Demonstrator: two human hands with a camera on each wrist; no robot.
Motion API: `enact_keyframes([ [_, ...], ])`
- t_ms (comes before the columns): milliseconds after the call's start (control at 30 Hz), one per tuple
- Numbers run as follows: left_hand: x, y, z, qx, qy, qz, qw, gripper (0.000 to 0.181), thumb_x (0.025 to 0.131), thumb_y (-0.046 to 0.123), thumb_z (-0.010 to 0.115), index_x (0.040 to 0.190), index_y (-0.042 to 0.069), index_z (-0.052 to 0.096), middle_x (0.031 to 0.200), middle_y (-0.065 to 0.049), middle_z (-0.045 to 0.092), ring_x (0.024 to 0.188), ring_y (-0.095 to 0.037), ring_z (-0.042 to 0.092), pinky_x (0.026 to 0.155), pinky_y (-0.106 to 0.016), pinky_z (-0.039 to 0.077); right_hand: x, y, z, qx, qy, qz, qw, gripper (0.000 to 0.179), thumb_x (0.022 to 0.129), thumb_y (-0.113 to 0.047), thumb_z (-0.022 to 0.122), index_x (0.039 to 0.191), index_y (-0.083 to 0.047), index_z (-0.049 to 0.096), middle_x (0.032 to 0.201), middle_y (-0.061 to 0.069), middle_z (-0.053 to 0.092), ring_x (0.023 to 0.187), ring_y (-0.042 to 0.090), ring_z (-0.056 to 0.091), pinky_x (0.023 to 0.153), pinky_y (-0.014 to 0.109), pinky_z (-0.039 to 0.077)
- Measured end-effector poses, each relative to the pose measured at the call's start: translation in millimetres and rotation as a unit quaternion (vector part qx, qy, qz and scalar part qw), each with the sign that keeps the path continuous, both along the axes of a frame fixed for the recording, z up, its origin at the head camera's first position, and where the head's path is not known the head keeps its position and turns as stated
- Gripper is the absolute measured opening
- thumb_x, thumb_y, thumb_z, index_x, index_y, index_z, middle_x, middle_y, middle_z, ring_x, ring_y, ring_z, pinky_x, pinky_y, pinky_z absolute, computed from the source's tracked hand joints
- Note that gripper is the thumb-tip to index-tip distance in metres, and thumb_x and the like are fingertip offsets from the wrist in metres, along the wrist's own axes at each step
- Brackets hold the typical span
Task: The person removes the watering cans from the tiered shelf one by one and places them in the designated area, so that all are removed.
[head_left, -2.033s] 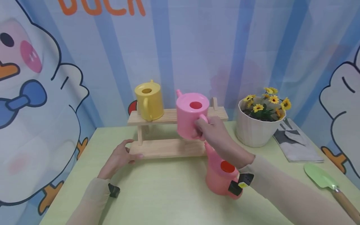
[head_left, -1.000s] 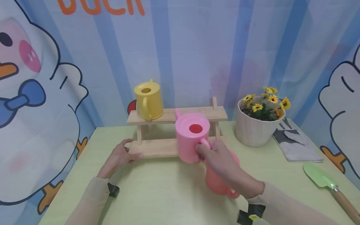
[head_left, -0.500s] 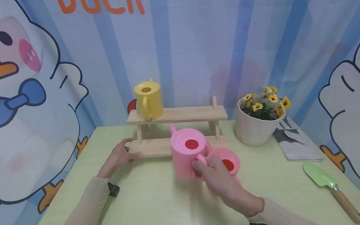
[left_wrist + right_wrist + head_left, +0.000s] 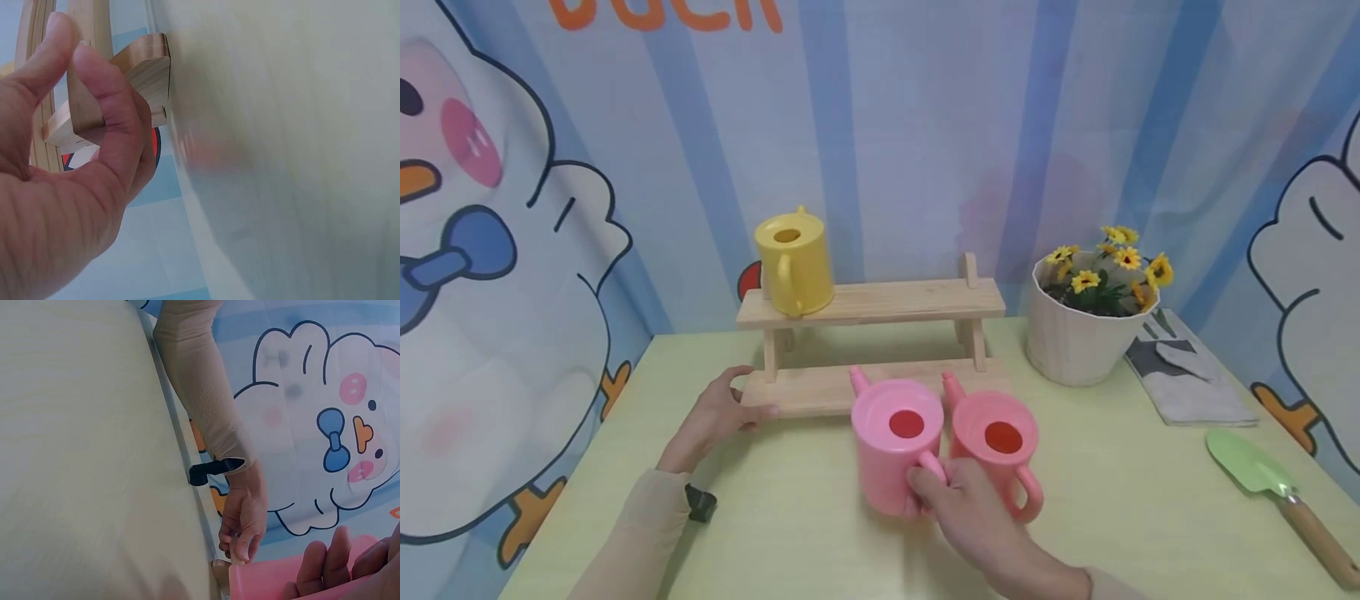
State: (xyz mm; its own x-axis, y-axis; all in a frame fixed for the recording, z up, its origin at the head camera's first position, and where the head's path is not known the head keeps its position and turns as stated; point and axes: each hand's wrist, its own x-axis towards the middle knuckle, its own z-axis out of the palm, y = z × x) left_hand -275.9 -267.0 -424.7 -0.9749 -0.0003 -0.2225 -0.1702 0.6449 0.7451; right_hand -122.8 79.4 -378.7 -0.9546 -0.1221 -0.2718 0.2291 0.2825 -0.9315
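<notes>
My left hand (image 4: 711,421) grips the left end of a two-tier wooden shelf's lower board (image 4: 820,390); in the left wrist view, thumb and fingers (image 4: 112,103) pinch that board's end. By its handle, my right hand (image 4: 973,521) holds a light pink watering can (image 4: 883,471) upright in front of the shelf. Whether its base touches the table is unclear. Close on its right stands a coral-pink watering can (image 4: 988,468), partly covered by the right hand. A yellow watering can (image 4: 808,271) sits at the left of the shelf's upper board (image 4: 902,302).
A white pot (image 4: 1067,346) of yellow flowers stands right of the shelf. Beside it lie grey-and-white gloves (image 4: 1195,400), and nearer, a green trowel (image 4: 1247,462) with a wooden handle. A striped duck-print curtain (image 4: 910,150) hangs behind the pale table (image 4: 775,533).
The right hand has brought the light pink watering can down from the upper board, toward me, to beside the coral-pink one. My left hand stays on the shelf.
</notes>
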Motion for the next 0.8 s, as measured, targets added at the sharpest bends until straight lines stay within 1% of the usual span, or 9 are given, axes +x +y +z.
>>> enact_keyframes([
  [133,-0.8,-0.2,0.8,0.001,0.0,0.0,1.0,0.103,0.095,0.035,0.088,0.17,0.003,0.025,0.12,-0.02,0.066,0.086,-0.018,0.074,0.087,-0.037,0.054,1.2,-1.2,-8.7,-0.013,-0.003,0.003,0.9999,0.032,0.108,-0.025,0.063,0.084,-0.006,0.07,0.076,0.001,0.067,0.055,0.014,0.038,0.05,0.021,0.027],
  [233,-1.0,-0.4,1.0,0.0,-0.002,-0.001,1.0,0.104,0.094,0.035,0.088,0.17,0.003,0.025,0.12,-0.02,0.066,0.086,-0.018,0.074,0.087,-0.037,0.053,1.2,-2.6,-17.2,-0.016,-0.006,-0.005,0.9998,0.032,0.109,-0.025,0.063,0.085,-0.005,0.072,0.076,0.001,0.067,0.056,0.014,0.04,0.051,0.022,0.028],
  [333,-0.6,-0.6,1.1,0.001,-0.004,-0.001,1.0,0.104,0.094,0.035,0.088,0.17,0.003,0.025,0.121,-0.02,0.066,0.087,-0.018,0.074,0.086,-0.036,0.053,1.2,-4.6,-26.6,-0.015,0.006,-0.017,0.9997,0.032,0.108,-0.023,0.063,0.085,-0.003,0.073,0.074,0.001,0.065,0.056,0.014,0.04,0.051,0.022,0.028],
  [433,-0.7,-0.7,1.2,0.0,-0.005,0.0,1.0,0.104,0.094,0.035,0.089,0.17,0.003,0.025,0.121,-0.02,0.065,0.086,-0.018,0.074,0.085,-0.036,0.053,1.9,-6.3,-33.9,-0.018,0.02,-0.022,0.9994,0.033,0.108,-0.022,0.063,0.081,-0.003,0.07,0.069,0.001,0.062,0.055,0.014,0.039,0.05,0.022,0.028],
  [533,-0.6,-0.8,0.7,0.003,-0.004,0.0,1.0,0.104,0.094,0.035,0.089,0.17,0.003,0.025,0.121,-0.021,0.066,0.086,-0.018,0.073,0.085,-0.036,0.054,2.6,-7.0,-38.1,-0.024,0.018,-0.019,0.9994,0.033,0.108,-0.021,0.062,0.083,-0.002,0.071,0.072,0.001,0.066,0.056,0.014,0.042,0.05,0.022,0.03],
  [633,-0.3,-0.8,0.1,0.007,-0.004,-0.001,1.0,0.104,0.094,0.035,0.088,0.17,0.003,0.025,0.123,-0.021,0.066,0.087,-0.017,0.073,0.087,-0.036,0.054,3.0,-7.2,-40.2,-0.028,0.009,-0.014,0.9995,0.032,0.11,-0.022,0.061,0.088,-0.002,0.074,0.077,0.001,0.071,0.057,0.014,0.044,0.05,0.021,0.031],
  [800,-0.1,-0.8,0.6,0.008,-0.005,-0.001,1.0,0.104,0.094,0.036,0.088,0.17,0.003,0.025,0.123,-0.021,0.066,0.087,-0.017,0.073,0.087,-0.036,0.054,3.7,-8.6,-42.7,-0.029,0.001,-0.013,0.9995,0.032,0.11,-0.022,0.06,0.091,-0.002,0.075,0.078,0.002,0.071,0.058,0.014,0.045,0.05,0.021,0.031],
])
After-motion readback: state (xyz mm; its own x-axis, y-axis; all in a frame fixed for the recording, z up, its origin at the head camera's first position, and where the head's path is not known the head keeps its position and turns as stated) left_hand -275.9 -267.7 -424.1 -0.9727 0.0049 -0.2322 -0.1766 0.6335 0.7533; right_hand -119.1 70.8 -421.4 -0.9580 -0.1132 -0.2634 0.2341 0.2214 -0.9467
